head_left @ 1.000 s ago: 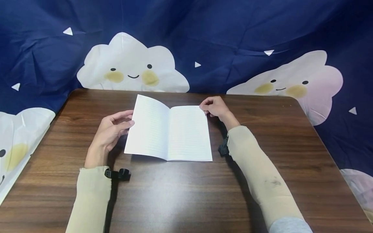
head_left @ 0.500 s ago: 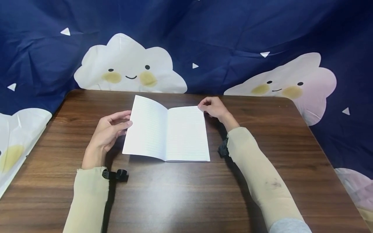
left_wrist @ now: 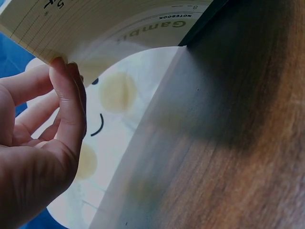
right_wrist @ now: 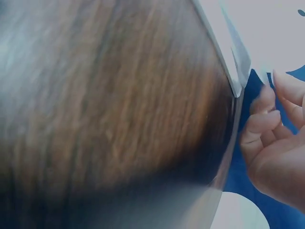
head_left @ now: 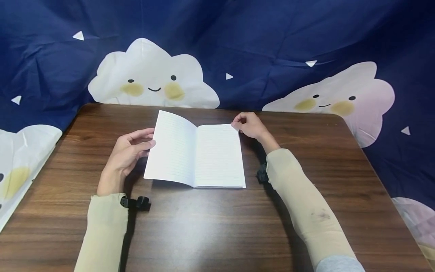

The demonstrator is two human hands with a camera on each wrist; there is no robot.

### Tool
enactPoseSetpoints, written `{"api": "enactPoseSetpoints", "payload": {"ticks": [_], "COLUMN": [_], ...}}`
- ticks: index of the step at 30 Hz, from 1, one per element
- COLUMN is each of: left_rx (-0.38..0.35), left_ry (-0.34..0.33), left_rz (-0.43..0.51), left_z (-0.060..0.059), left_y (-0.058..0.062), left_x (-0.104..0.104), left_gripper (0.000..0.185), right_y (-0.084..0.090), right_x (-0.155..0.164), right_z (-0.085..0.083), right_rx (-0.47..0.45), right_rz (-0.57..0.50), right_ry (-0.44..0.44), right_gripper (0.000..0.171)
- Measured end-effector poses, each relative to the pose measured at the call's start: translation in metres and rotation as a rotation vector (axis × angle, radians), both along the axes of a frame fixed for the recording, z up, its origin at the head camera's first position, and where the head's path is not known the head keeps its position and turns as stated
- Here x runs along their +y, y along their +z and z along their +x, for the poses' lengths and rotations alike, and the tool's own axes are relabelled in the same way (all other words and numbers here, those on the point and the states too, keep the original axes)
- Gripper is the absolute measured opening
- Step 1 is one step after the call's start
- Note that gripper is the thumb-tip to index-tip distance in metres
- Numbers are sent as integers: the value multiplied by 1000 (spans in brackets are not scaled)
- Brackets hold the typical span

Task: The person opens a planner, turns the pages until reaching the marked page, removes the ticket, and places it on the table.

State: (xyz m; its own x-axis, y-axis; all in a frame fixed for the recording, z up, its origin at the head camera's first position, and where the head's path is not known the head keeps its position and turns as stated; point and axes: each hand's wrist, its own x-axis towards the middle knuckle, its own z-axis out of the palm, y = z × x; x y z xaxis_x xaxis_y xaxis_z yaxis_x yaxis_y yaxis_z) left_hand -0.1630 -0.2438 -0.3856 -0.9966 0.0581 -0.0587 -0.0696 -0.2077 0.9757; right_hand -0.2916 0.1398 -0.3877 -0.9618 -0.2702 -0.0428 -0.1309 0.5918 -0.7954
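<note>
An open white lined notebook (head_left: pixel 195 155) lies in the middle of a dark wooden table (head_left: pixel 210 226). My left hand (head_left: pixel 130 149) holds the outer edge of the left-hand pages, which stand raised off the table. In the left wrist view the thumb (left_wrist: pixel 66 105) presses against the page stack (left_wrist: pixel 95 24), with the fingers behind it and the printed cover beneath. My right hand (head_left: pixel 249 124) pinches the top right corner of the right-hand page. The right wrist view shows that lifted page corner (right_wrist: pixel 238 62) beside my curled fingers (right_wrist: pixel 267 114).
A dark blue curtain with white smiling clouds (head_left: pixel 153 75) hangs behind and around the table. Black wrist-camera mounts sit at my left cuff (head_left: pixel 137 203) and right cuff (head_left: pixel 261 174). Bare wood stretches in front of the notebook and to both sides.
</note>
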Motion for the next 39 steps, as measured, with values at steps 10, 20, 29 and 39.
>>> {"api": "enactPoseSetpoints", "payload": {"ticks": [10,20,29,39], "left_rx": [-5,-4,0,-1], "left_ry": [-3,-4,-8,-8], "left_rz": [-15,-27,-15,-19], "left_z": [0,-1,-1,-1], "left_y": [1,2,2,2], "left_x": [-2,-2,-2,-3], "left_gripper": [43,45,45,45], "right_y": [1,8,9,11], "right_x": [0,6,7,0], "right_z": [-1,2,4,1], "right_rx": [-11,-135,-187,-362], "right_rz": [-13,18,-10,-279], "right_ry": [12,65,65,-74], "right_gripper": [14,19,22,21]}}
